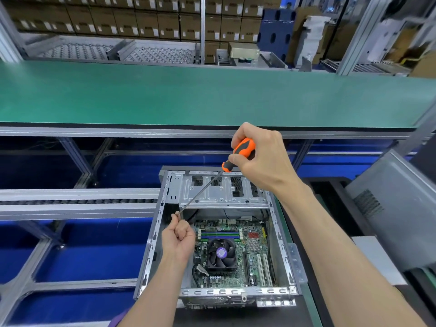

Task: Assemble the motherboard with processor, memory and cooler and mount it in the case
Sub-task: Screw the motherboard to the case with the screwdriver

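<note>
The right hand (257, 156) grips the orange screwdriver (238, 154) by its handle, while the left hand (179, 237) pinches near the tip, probably seating a screw. At lower centre, the motherboard (236, 251) with cooler (221, 254) lies inside the case (162, 208).

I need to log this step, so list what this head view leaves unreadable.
- Screwdriver tip: hidden by the left hand, whose fingers pinch the shaft end; whether a screw sits there cannot be told.
- Motherboard left edge: covered by the left hand and wrist.
- Processor: under the cooler fan, unseen.
- Screwdriver handle's top: wrapped by the right hand.
- Case front: cut off below by the forearms.
</note>
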`<state>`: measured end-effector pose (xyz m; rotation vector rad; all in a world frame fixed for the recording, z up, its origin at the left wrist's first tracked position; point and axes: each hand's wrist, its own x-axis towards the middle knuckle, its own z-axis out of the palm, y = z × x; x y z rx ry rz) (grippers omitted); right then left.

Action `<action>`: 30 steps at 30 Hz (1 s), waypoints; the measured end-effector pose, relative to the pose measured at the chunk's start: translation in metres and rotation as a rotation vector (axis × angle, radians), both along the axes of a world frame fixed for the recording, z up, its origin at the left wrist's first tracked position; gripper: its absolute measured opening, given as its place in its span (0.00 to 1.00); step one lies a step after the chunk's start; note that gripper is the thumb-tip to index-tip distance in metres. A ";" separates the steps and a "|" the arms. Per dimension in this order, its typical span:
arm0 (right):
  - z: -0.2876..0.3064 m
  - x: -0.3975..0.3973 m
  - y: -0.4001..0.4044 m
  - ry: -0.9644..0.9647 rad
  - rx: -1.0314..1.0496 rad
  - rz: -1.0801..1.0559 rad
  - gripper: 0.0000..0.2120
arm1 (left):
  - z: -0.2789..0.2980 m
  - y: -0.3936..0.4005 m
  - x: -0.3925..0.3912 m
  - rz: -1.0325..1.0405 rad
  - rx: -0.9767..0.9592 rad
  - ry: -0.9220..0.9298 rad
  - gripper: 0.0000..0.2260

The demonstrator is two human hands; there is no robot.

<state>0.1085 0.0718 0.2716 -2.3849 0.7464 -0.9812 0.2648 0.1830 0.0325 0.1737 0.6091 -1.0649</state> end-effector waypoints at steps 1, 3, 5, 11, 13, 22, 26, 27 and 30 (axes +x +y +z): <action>-0.001 0.000 0.000 0.003 -0.002 0.003 0.09 | -0.001 0.000 0.000 0.000 -0.001 0.012 0.08; -0.003 0.001 0.001 0.016 -0.006 -0.002 0.09 | -0.002 0.000 0.001 0.004 -0.001 0.028 0.09; -0.004 0.002 0.000 0.017 -0.013 -0.018 0.09 | -0.003 -0.001 0.002 0.000 0.004 0.022 0.08; -0.006 0.008 -0.002 0.019 -0.035 -0.043 0.10 | -0.004 -0.004 0.001 0.029 0.041 0.009 0.10; -0.007 0.009 -0.003 0.044 -0.037 -0.029 0.10 | -0.004 -0.003 0.003 0.043 0.048 0.017 0.12; -0.019 0.013 -0.003 0.106 0.004 -0.041 0.09 | -0.005 0.000 0.001 -0.137 0.221 -0.182 0.10; -0.012 0.013 -0.010 0.131 -0.032 -0.067 0.08 | -0.010 0.004 0.015 -0.455 0.713 -0.618 0.07; -0.011 0.013 -0.010 0.147 -0.040 -0.065 0.08 | -0.015 0.004 0.018 -0.552 0.834 -0.743 0.07; -0.013 0.020 -0.007 0.234 -0.064 -0.027 0.07 | -0.031 0.002 0.023 -0.778 1.081 -1.068 0.12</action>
